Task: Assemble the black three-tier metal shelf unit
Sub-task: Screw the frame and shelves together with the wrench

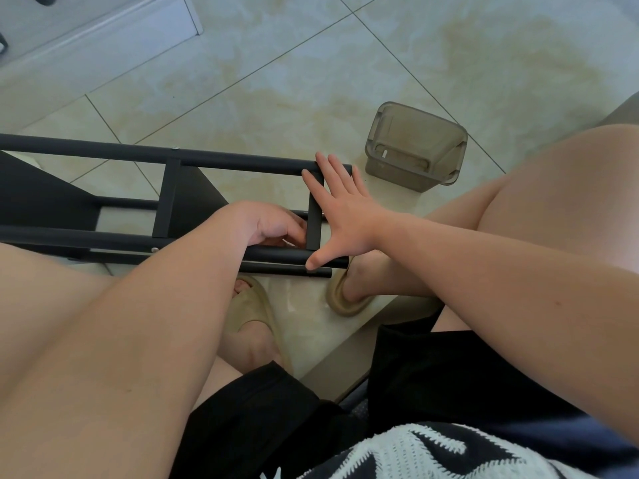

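Right hand (340, 216) presses flat on the matte black tubular metal frame (242, 160); left hand (269, 224) curls inside, grip unclear.

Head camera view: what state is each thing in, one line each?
Shelf frame: lying on its side on the floor, partly assembled.
Right hand: open, fingers spread flat on the frame's end.
Left hand: fingers curled inside the frame; grip unclear.
Plastic container: no lid on.

Glossy pale tiled floor (345, 81) with beige veining, smoky clear plastic tub (415, 146) tipped on its side, two tan slippers (249, 305) nearby, white cabinet base (103, 32) upper left
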A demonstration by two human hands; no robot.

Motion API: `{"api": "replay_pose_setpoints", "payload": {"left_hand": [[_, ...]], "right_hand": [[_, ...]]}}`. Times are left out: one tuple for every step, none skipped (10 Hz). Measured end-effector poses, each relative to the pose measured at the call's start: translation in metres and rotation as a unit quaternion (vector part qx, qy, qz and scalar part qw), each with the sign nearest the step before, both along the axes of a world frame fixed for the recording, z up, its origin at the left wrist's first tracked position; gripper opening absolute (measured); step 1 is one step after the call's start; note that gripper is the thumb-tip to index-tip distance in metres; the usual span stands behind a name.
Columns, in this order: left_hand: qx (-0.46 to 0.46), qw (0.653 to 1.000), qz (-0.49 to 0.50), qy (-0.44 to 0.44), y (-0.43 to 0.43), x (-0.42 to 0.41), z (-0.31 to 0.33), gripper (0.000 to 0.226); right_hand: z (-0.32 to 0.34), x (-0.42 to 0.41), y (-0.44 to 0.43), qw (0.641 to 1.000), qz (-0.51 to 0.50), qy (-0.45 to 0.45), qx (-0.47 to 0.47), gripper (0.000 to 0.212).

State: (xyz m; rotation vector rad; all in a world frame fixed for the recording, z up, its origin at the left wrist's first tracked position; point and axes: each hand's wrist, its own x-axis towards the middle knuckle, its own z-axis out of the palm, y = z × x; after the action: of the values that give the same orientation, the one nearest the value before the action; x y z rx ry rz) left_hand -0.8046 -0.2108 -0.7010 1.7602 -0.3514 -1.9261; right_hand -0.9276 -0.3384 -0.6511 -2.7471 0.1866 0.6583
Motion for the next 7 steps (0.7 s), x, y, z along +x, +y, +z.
{"api": "replay_pose_setpoints", "payload": {"left_hand": [[0.001,1.0,0.006,0.009,-0.0002,0.0001,0.0009,0.022],[0.001,0.999,0.029,0.028,0.0002,0.0008,0.0033,0.025],[0.008,0.999,0.018,0.031,0.0005,0.0017,0.003,0.029],[0.026,0.999,-0.022,-0.012,-0.0005,-0.0003,0.006,0.026],[0.014,1.0,-0.027,-0.007,-0.0017,-0.0022,0.0077,0.017],[0.005,1.0,-0.011,-0.008,-0.0019,-0.0026,0.0099,0.017],[-0.001,1.0,-0.002,-0.008,-0.0014,-0.0033,0.0106,0.018]], "right_hand": [[0.0004,-0.0003,0.0,1.0,0.0,-0.002,0.0,0.151],[0.0004,-0.0003,-0.0004,1.0,0.0,-0.001,0.001,0.15],[-0.0003,-0.0001,-0.0003,1.0,-0.001,-0.001,0.003,0.151],[-0.0011,-0.0002,-0.0002,1.0,-0.002,0.0,0.003,0.151],[-0.0012,0.0001,-0.0003,1.0,-0.002,0.0,0.001,0.151],[-0.0015,0.0003,-0.0001,1.0,-0.002,-0.001,0.002,0.151],[-0.0015,0.0003,-0.0001,1.0,-0.002,-0.003,0.002,0.151]]}}
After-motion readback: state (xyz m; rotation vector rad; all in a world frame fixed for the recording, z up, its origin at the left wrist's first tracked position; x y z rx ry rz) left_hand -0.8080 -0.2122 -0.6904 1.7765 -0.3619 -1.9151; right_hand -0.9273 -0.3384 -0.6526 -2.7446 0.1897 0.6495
